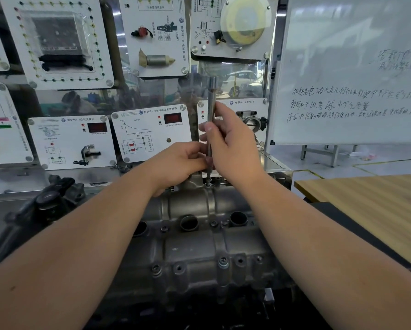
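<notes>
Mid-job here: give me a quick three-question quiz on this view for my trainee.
1. True or false: the right hand holds the driver upright.
2. Where does the left hand pinch the driver? A) at its top end B) near its lower end C) nowhere
3. Fill in: the driver points down at a bolt on the ____ edge of the engine cover (near or far).
Key: 1 true; 2 B; 3 far.
</notes>
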Demonstrator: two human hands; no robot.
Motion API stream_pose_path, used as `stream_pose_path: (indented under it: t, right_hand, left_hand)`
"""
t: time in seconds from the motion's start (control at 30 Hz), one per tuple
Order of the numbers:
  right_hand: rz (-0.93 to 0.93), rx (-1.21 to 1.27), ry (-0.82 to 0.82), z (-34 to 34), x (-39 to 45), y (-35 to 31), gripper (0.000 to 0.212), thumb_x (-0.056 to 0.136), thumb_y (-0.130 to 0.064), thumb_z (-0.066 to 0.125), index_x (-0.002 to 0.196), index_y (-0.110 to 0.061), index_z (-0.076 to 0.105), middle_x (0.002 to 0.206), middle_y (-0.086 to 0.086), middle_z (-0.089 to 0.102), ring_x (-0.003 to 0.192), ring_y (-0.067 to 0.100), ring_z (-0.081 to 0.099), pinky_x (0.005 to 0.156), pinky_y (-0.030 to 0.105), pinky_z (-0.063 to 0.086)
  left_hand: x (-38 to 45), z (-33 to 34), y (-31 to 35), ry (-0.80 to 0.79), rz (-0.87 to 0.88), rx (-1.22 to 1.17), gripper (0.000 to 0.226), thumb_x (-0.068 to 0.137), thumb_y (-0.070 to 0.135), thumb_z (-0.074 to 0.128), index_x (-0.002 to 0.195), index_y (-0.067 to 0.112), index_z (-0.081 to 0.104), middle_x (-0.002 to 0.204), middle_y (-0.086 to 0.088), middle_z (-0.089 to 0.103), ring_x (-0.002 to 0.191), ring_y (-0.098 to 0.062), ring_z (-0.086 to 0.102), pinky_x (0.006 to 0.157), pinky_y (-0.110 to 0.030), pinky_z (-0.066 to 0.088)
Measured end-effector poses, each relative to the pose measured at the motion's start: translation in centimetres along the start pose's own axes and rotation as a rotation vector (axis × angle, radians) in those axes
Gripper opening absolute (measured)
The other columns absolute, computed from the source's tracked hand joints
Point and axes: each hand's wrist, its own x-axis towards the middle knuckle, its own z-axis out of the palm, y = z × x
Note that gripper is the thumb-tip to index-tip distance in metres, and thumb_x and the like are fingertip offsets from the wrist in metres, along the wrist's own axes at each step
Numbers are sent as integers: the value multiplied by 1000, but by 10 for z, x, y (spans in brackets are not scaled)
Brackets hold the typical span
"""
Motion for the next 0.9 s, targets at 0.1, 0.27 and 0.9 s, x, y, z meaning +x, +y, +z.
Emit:
stream_pose_path:
  t: [0.1,0.27,0.9]
  right_hand:
    - [35,42,-36,0,-1,-1,47,106,-19,50,152,-21,42,113,-3,72,99,8,69,90,35,57]
    - [-47,-51,-5,-1,-1,-4,35,101,-22,62,134,-13,63,103,-5,68,95,10,62,87,25,49]
    - [13,-9,-20,-2,-1,-7,42,104,-21,55,145,-17,54,99,-3,70,95,14,68,89,40,55]
  left_hand:
    - [-1,0,0,-4,24,-8,19,101,12,64,118,9,70,111,-14,77,117,-35,66,110,-57,45]
    - [0,1,1,9,46,8,26,96,12,71,120,2,66,112,-20,74,114,-43,65,106,-60,47]
    - [1,-1,-3,0,18,-34,20,98,14,69,117,10,73,112,-16,76,118,-45,64,108,-68,43]
